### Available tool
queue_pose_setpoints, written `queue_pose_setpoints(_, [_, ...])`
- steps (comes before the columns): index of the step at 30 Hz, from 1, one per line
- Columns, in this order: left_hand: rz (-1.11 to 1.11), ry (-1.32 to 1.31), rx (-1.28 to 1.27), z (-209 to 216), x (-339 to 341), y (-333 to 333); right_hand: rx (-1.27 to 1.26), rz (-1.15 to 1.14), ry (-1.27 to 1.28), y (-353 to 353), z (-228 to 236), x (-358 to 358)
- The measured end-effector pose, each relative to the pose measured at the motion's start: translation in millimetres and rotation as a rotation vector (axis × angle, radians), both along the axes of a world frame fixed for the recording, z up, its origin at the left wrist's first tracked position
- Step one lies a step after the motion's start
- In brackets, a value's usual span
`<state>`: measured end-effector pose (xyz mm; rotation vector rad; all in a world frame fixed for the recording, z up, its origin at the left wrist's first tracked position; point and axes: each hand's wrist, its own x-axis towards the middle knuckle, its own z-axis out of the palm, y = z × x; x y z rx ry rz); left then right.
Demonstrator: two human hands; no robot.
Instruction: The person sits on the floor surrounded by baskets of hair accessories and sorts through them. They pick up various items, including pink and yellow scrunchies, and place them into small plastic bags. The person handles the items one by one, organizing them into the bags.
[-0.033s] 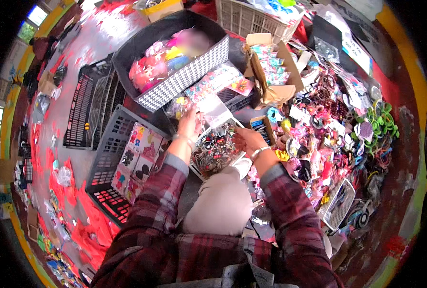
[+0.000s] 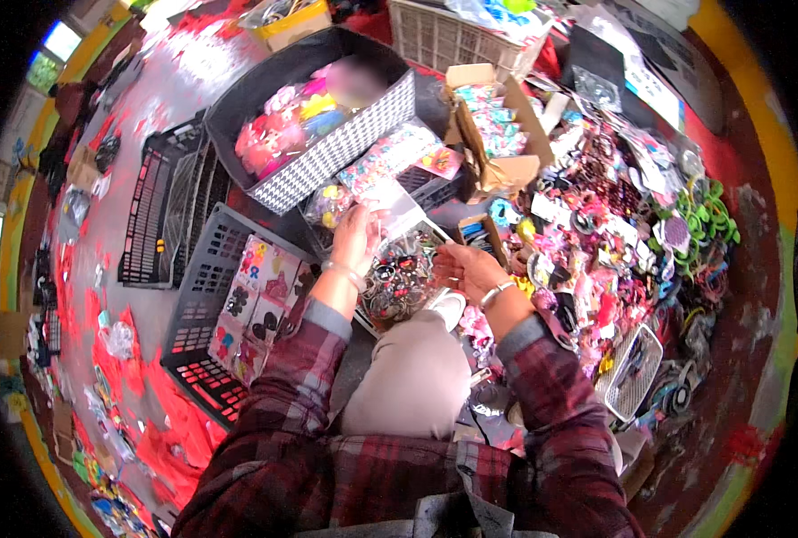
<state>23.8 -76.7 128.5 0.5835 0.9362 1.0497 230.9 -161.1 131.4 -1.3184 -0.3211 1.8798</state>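
Clear plastic bag (image 2: 401,273) of small hair ornaments sits between both hands, just above the person's knee, which is covered in smooth beige cloth. Its film is glossy and crinkled, catching white glare near the open top, and through it show many little round and bow-shaped pieces in black, red and pink, packed close together. The left hand (image 2: 356,235) grips the bag's upper left edge, fingers curled and closed over the film. The right hand (image 2: 467,266) lies at the bag's right side with fingers loosely bent and half open; whether it pinches the film or only touches it cannot be told. Both wrists wear thin pale bangles, and the sleeves are soft plaid flannel in dark red and grey.

Just beyond the bag, a black fabric bin (image 2: 278,85) with a herringbone-patterned front panel holds puffy pink and yellow items. To the left lies a grey plastic crate (image 2: 203,278) with a slotted lattice wall, carrying flat printed cards of clips. A torn brown cardboard box (image 2: 498,117) stands to the upper right, and a dense heap of hair accessories (image 2: 623,233) spreads across the red floor on the right.
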Motion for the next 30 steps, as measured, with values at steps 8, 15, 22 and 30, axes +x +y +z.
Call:
queue_pose_setpoints(8, [-0.518, -0.122, 0.444, 140, 87, -93, 0.22, -0.106, 0.083, -121, 154, 47])
queue_pose_setpoints(15, [-0.969, -0.154, 0.332, 208, 134, -156, 0.455, -0.355, -0.233, -217, 206, 106])
queue_pose_setpoints(22, [-1.102, -0.048, 0.279, 226, 163, -184, 0.612, -0.589, -0.355, -270, 212, 160])
queue_pose_setpoints(30, [-0.955, -0.005, 0.298, 223, 197, -190, 0.577, -0.698, -0.278, -288, 207, 190])
